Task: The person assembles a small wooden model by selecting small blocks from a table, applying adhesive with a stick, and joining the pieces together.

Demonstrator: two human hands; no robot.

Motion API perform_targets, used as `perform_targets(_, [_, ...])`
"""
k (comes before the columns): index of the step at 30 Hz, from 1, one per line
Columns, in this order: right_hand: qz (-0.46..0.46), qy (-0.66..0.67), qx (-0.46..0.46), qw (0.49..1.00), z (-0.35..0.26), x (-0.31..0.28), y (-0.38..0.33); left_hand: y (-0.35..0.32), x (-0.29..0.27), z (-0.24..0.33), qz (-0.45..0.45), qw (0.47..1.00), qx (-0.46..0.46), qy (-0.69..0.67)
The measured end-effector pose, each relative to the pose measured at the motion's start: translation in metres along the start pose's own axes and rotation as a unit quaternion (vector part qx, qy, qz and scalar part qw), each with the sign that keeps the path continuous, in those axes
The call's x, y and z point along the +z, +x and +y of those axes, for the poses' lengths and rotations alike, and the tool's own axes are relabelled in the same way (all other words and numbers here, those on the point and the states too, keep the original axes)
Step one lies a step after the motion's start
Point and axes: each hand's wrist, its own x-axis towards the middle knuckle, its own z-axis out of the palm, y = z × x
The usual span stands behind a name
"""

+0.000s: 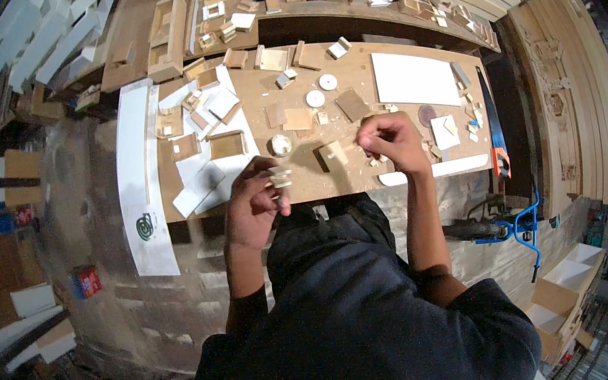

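Observation:
My left hand is raised over the near edge of the low wooden board and grips a small stack of thin pale wooden pieces between thumb and fingers. Over the board's front right part, my right hand has its fingers pinched together; whether something tiny sits in them is too small to tell. A small wooden block lies on the board between the two hands, just left of the right hand. A small round pale object rests just beyond the left hand.
Many small wood offcuts, two white discs and white sheets lie scattered on the board. A hand saw with an orange handle lies at the right edge. Long planks lean at right. A blue clamp lies on the floor.

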Motion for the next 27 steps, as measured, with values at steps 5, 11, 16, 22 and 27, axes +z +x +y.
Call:
perform_targets(5, [0.06, -0.211, 0.019, 0.975, 0.099, 0.012, 0.06, -0.013, -0.036, 0.013, 0.164, 0.985, 0.032, -0.047])
perform_targets(11, [0.053, -0.446, -0.027, 0.893, 0.156, 0.053, 0.101, -0.024, -0.055, 0.022, 0.239, 0.966, 0.094, -0.044])
perform_targets(16, [-0.007, -0.542, -0.037, 0.839, 0.183, 0.071, 0.126, -0.024, -0.072, 0.011, 0.215, 0.968, 0.089, -0.092])
perform_targets(22, [-0.029, -0.584, -0.017, 0.811, 0.2, 0.082, 0.137, -0.022, -0.08, 0.008, 0.228, 0.967, 0.089, -0.075])
perform_targets(27, [-0.064, -0.62, -0.03, 0.781, 0.207, 0.087, 0.141, -0.023, -0.084, 0.01, 0.238, 0.966, 0.086, -0.058])
